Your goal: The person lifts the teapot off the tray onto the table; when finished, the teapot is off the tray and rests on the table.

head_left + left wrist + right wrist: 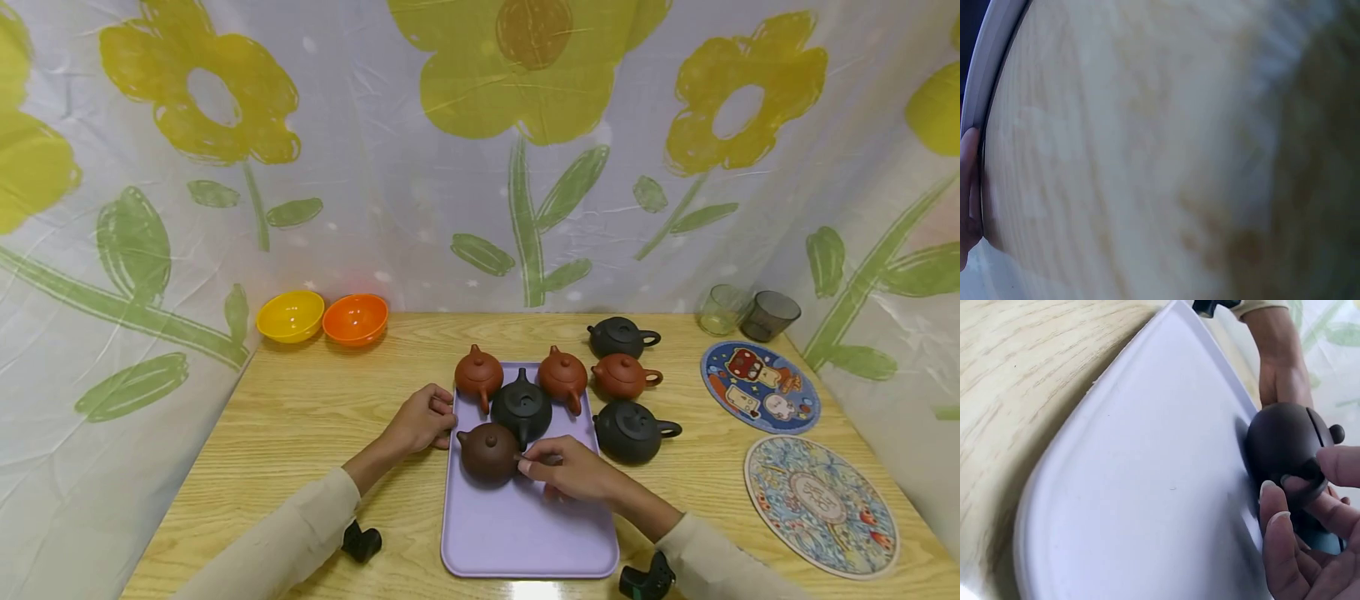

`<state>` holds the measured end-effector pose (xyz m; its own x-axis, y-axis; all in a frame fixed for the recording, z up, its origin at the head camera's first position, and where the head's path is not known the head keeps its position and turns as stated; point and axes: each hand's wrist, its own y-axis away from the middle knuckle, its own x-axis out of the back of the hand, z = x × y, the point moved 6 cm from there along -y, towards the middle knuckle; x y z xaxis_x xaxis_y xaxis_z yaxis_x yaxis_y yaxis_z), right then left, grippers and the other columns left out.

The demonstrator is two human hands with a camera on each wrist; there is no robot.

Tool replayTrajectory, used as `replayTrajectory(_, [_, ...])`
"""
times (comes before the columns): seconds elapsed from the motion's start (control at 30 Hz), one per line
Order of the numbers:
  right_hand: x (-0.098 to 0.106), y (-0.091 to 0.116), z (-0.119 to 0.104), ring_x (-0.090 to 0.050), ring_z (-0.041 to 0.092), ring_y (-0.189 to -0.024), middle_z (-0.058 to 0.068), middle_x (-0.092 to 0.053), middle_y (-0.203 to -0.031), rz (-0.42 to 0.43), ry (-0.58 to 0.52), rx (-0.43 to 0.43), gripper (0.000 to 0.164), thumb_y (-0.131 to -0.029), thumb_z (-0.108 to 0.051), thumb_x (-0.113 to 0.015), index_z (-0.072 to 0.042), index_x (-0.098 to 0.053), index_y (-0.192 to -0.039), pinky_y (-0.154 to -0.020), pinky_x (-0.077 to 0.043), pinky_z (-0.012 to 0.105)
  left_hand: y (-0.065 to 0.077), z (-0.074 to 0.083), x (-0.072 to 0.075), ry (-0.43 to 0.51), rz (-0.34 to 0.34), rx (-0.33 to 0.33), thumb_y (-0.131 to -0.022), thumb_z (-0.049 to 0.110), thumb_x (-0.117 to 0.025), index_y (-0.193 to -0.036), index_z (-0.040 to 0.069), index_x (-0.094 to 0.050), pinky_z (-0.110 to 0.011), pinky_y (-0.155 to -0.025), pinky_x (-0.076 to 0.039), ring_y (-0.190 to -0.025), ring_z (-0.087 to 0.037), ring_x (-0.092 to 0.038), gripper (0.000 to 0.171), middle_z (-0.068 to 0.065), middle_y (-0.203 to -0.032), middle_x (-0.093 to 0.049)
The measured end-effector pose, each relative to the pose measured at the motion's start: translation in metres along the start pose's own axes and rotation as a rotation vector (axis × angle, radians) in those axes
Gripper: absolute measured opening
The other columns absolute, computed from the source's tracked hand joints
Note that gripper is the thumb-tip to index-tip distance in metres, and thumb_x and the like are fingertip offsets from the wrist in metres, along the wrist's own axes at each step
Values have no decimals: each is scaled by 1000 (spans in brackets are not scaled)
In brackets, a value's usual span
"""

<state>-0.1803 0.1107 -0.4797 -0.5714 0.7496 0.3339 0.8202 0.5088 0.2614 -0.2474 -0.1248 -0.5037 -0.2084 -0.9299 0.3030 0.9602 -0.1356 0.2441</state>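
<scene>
My right hand pinches the handle of a dark brown teapot, whose spout points left. This teapot is over the middle of a lilac tray; the right wrist view shows thumb and fingers around its handle. At the tray's left rim, my left hand grips the edge with bent fingers. Right behind the brown teapot is a black teapot, its spout pointing away. Two reddish-brown teapots, one on the left and one on the right, occupy the tray's far corners.
Right of the tray stand a black teapot, a reddish one and another black one. Yellow and orange bowls sit back left. Two glasses and two round mats lie on the right.
</scene>
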Motion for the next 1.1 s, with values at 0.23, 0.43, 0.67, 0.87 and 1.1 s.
replayTrajectory(0.23, [-3, -4, 2, -54, 12, -50, 4, -60, -61, 43, 30, -12, 30, -98, -33, -64, -4, -73, -95, -45, -41, 23, 1, 0, 0, 0, 2, -1, -88, -5, -66, -116, -1, -55, -35, -56, -63, -77, -17, -60, 30, -12, -97, -56])
replayTrajectory(0.43, [-4, -5, 0, -55, 13, -51, 5, -60, -63, 49, 32, -12, 32, -99, -34, -63, -4, -72, -93, -45, -41, 24, 1, 0, 0, -4, 4, -7, -88, -5, -66, -116, -2, -55, -36, -56, -63, -77, -18, -61, 31, -13, -98, -56])
replayTrajectory(0.67, [-4, -5, -2, -55, 14, -52, 6, -60, -65, 35, 30, 6, 28, -99, -31, -62, -4, -72, -95, -44, -41, 24, -1, 0, 0, -4, 4, -8, -88, -5, -66, -117, -2, -55, -35, -57, -63, -76, -17, -62, 31, -12, -98, -57])
replayTrajectory(0.87, [-5, -5, -5, -58, 14, -55, 12, -64, -69, 23, 20, 40, 28, -100, -27, -62, -1, -71, -92, -45, -43, 24, -1, 0, 1, -19, 9, -5, -87, -5, -66, -116, -2, -56, -35, -56, -63, -76, -17, -61, 31, -12, -98, -57])
replayTrajectory(1.1, [-9, -4, -6, -66, 16, -66, 13, -68, -83, 20, -27, 27, 29, -100, -24, -61, 3, -70, -90, -52, -53, 24, -1, 0, 0, -14, 8, -6, -86, -6, -66, -116, -2, -55, -35, -56, -63, -76, -18, -61, 31, -12, -97, -56])
